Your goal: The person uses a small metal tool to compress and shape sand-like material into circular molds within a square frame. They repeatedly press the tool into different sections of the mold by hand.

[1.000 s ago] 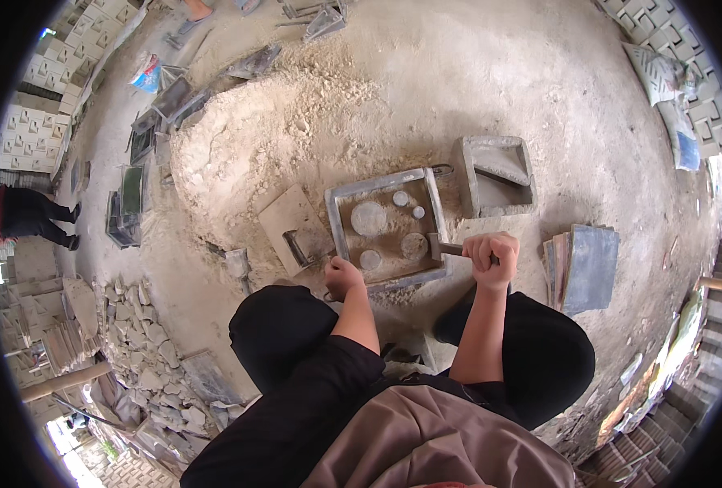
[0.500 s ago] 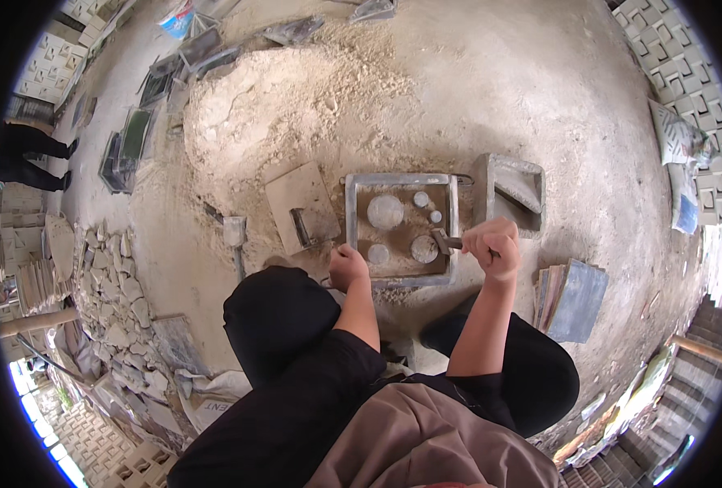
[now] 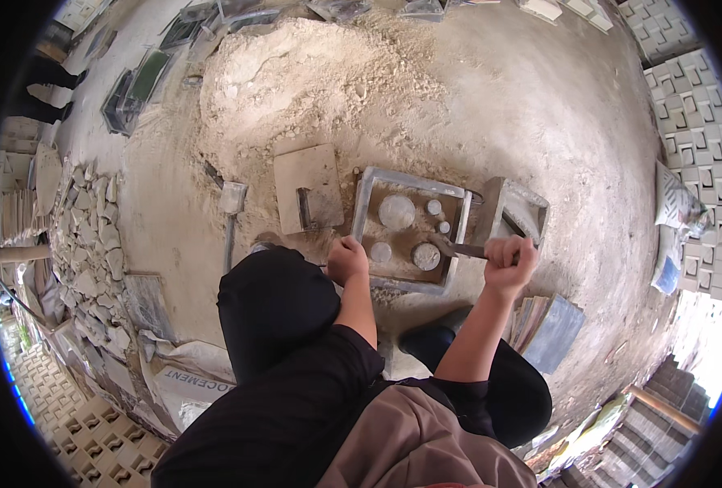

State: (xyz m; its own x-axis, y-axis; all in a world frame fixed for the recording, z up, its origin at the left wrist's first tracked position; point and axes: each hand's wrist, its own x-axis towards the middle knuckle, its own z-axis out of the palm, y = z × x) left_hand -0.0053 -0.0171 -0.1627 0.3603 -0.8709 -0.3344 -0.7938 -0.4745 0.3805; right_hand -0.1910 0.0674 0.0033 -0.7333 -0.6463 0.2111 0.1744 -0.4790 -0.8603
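My right hand (image 3: pixel 511 262) is closed round the handle of a hammer (image 3: pixel 468 250). The handle crosses the right wall of a grey rectangular mould frame (image 3: pixel 416 180), and the head is by a round pale disc (image 3: pixel 426 257) inside. A large disc (image 3: pixel 396 212), a smaller disc (image 3: pixel 380 252) and two small round plugs (image 3: pixel 434 207) also sit in the frame, among brown dusty material. At the frame's near left corner, my left hand (image 3: pixel 348 259) is a fist. What its fingers grip is hidden.
Left of the frame lies a square board (image 3: pixel 308 175) with a dark handle-like piece on it. Further left is a trowel-like tool (image 3: pixel 232 199). A grey box mould (image 3: pixel 523 203) and leaning plates (image 3: pixel 554 335) stand right. Beyond rises a powder heap (image 3: pixel 287 81); stones (image 3: pixel 88 244) lie left.
My view has turned, so the scene appears rotated clockwise. My right hand has moved a little away from the frame, and the hammer's handle now lies flatter. My left hand stays at the corner.
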